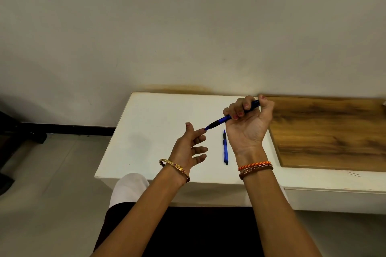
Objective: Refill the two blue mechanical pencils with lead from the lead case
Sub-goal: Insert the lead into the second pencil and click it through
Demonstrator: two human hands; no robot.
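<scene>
Pencil (pixel 234 116) gripped in right hand (pixel 248 123), frame centre; tip touched by released left hand (pixel 191 146) forefinger; second pencil (pixel 225 147) laid on table (pixel 158 115).

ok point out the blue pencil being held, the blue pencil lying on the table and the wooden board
blue mechanical pencil held in the right hand (pixel 224 119), head view, blue barrel
blue mechanical pencil lying on the white table (pixel 225 150), head view, mid barrel
brown wooden board (pixel 334 131), head view, top face

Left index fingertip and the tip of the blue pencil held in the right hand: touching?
Touching. Head view: the left hand has its index fingertip meeting the tip of the blue mechanical pencil gripped by the right hand, with no gap visible.
</scene>
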